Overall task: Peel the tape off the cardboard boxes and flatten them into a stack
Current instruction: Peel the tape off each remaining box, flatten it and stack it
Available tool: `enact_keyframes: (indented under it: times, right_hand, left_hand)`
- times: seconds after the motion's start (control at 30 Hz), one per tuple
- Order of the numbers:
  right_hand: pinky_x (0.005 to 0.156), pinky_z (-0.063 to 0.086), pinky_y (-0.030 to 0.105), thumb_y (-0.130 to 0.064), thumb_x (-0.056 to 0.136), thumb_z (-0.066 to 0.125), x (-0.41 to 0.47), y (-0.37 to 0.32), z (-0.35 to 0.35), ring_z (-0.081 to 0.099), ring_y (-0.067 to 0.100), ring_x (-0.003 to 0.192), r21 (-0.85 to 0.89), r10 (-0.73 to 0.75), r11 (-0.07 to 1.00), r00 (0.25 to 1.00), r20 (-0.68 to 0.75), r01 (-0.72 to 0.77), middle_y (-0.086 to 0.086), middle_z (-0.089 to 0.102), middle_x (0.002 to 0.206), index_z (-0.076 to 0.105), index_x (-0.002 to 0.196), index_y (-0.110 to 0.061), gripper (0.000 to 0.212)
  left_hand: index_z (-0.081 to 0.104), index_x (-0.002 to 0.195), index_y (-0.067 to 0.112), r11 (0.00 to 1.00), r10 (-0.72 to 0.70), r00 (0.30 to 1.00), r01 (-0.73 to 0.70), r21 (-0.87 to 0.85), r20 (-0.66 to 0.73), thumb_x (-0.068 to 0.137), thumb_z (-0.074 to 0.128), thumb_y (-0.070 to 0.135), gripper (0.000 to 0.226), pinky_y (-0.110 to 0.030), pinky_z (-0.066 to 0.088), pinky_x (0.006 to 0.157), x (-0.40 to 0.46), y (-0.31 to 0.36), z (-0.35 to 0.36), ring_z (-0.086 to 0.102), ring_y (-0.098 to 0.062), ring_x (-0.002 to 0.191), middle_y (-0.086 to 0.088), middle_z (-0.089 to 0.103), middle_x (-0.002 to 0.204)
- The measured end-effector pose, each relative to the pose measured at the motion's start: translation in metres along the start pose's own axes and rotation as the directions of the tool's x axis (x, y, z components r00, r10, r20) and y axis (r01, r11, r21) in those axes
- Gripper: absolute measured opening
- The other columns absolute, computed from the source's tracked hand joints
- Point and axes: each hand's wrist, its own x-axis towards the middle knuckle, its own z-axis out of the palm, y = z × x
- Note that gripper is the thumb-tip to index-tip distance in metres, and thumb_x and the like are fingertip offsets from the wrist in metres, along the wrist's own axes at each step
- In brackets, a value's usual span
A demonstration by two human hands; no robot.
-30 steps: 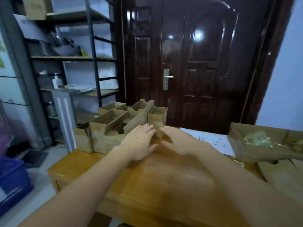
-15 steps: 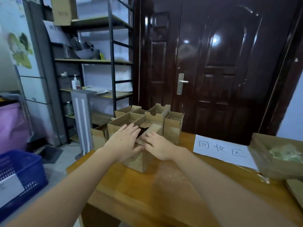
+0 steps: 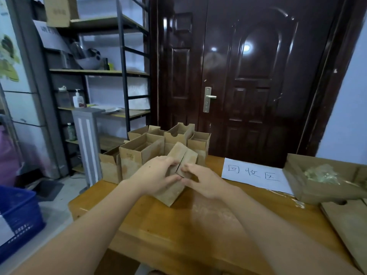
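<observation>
Two hands on one closed box

Both hands grip a small cardboard box (image 3: 174, 187) standing tilted on the wooden tabletop (image 3: 178, 231). Left hand (image 3: 155, 175) curls over its top left flap, right hand (image 3: 200, 180) pinches the right flap at the centre seam. Open boxes (image 3: 139, 153) cluster just behind it. Paper sign (image 3: 256, 175) lies to the right, beside a cardboard tray (image 3: 309, 191).

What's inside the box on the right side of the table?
The open box holds a pale, crumpled clump, maybe peeled tape; it is too blurry to be sure. Its near wall hides whatever lies at the bottom.
</observation>
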Motion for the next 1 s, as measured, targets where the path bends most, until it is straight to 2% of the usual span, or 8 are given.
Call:
enact_keyframes:
  times: [0.13, 0.3, 0.37, 0.43, 0.53, 0.67, 0.83, 1.0]
  right_hand:
    - [0.109, 0.037, 0.023, -0.048, 0.106, 0.045, -0.029, 0.018, -0.01, 0.045, 0.003, 0.135, 0.021, 0.044, 0.999, 0.997, -0.059, -0.043, -0.011, 0.052, 0.151, 0.052, 0.147, -0.03, 0.046]
    - [0.1, 0.042, 0.016, -0.046, 0.103, 0.053, -0.058, 0.022, -0.007, 0.049, -0.018, 0.117, 0.186, 0.156, 0.971, 0.987, -0.034, -0.147, -0.027, 0.053, 0.138, 0.043, 0.143, -0.046, 0.041]
    - [0.111, 0.042, 0.025, -0.039, 0.098, 0.065, -0.065, 0.023, -0.002, 0.046, -0.008, 0.13, 0.244, 0.185, 0.955, 0.981, -0.053, -0.167, -0.021, 0.048, 0.149, 0.04, 0.15, -0.042, 0.058]
    - [0.118, 0.033, 0.027, -0.032, 0.097, 0.067, -0.07, 0.023, -0.003, 0.039, 0.008, 0.144, 0.208, 0.206, 0.962, 0.971, -0.118, -0.179, -0.009, 0.041, 0.159, 0.039, 0.156, -0.03, 0.065]
    - [0.118, 0.024, 0.022, -0.022, 0.102, 0.061, -0.08, 0.027, -0.018, 0.034, 0.014, 0.149, 0.132, 0.227, 0.97, 0.956, -0.184, -0.205, -0.001, 0.038, 0.162, 0.043, 0.154, -0.02, 0.055]
    - [0.122, 0.023, 0.028, -0.013, 0.105, 0.052, -0.109, 0.039, -0.044, 0.034, 0.019, 0.149, 0.041, 0.276, 0.961, 0.94, -0.201, -0.274, -0.002, 0.035, 0.163, 0.045, 0.153, -0.021, 0.05]
    - [0.122, 0.025, 0.031, -0.015, 0.106, 0.051, -0.157, 0.057, -0.077, 0.035, 0.018, 0.148, -0.051, 0.342, 0.931, 0.915, -0.215, -0.36, -0.005, 0.037, 0.162, 0.05, 0.15, -0.027, 0.046]
    - [0.126, 0.02, 0.033, -0.017, 0.106, 0.051, -0.2, 0.061, -0.094, 0.025, 0.013, 0.153, -0.017, 0.373, 0.923, 0.901, -0.221, -0.385, -0.009, 0.034, 0.162, 0.048, 0.151, -0.027, 0.046]
  left_hand:
    - [0.069, 0.122, 0.037, 0.993, 0.122, 0.992, -0.122, -0.004, -0.043, 0.099, 0.058, 0.041, 0.026, -0.034, 0.044, 0.107, 0.006, 0.031, 0.015, 0.046, -0.009, 0.136, 0.009, 0.064, 0.133]
    - [0.07, 0.127, 0.03, 0.976, 0.2, 0.98, -0.197, 0.093, -0.02, 0.107, 0.053, 0.027, 0.027, -0.031, 0.037, 0.118, 0.016, 0.06, 0.035, 0.031, -0.009, 0.15, 0.008, 0.059, 0.144]
    - [0.068, 0.13, 0.029, 0.97, 0.222, 0.973, -0.214, 0.118, -0.058, 0.106, 0.054, 0.026, 0.028, -0.03, 0.034, 0.119, 0.016, 0.068, 0.041, 0.03, -0.009, 0.151, 0.009, 0.058, 0.145]
    - [0.071, 0.127, 0.027, 0.976, 0.213, 0.963, -0.203, 0.074, -0.164, 0.105, 0.056, 0.029, 0.027, -0.03, 0.035, 0.119, 0.014, 0.077, 0.044, 0.036, -0.009, 0.147, 0.008, 0.063, 0.139]
    - [0.074, 0.123, 0.025, 0.984, 0.17, 0.956, -0.179, -0.018, -0.238, 0.103, 0.059, 0.029, 0.025, -0.028, 0.032, 0.12, 0.014, 0.094, 0.051, 0.047, -0.009, 0.14, 0.008, 0.068, 0.132]
    - [0.076, 0.119, 0.027, 0.974, 0.102, 0.953, -0.155, -0.168, -0.286, 0.1, 0.063, 0.027, 0.023, -0.019, 0.026, 0.112, 0.026, 0.127, 0.071, 0.054, -0.009, 0.131, 0.009, 0.071, 0.127]
    - [0.079, 0.113, 0.031, 0.914, 0.042, 0.96, -0.149, -0.377, -0.277, 0.094, 0.071, 0.033, 0.02, -0.027, 0.048, 0.107, 0.032, 0.176, 0.099, 0.061, -0.001, 0.113, 0.014, 0.072, 0.119]
    - [0.079, 0.108, 0.037, 0.888, 0.074, 0.96, -0.187, -0.421, -0.27, 0.092, 0.072, 0.041, 0.018, -0.021, 0.049, 0.096, 0.032, 0.207, 0.116, 0.055, 0.006, 0.107, 0.023, 0.069, 0.113]
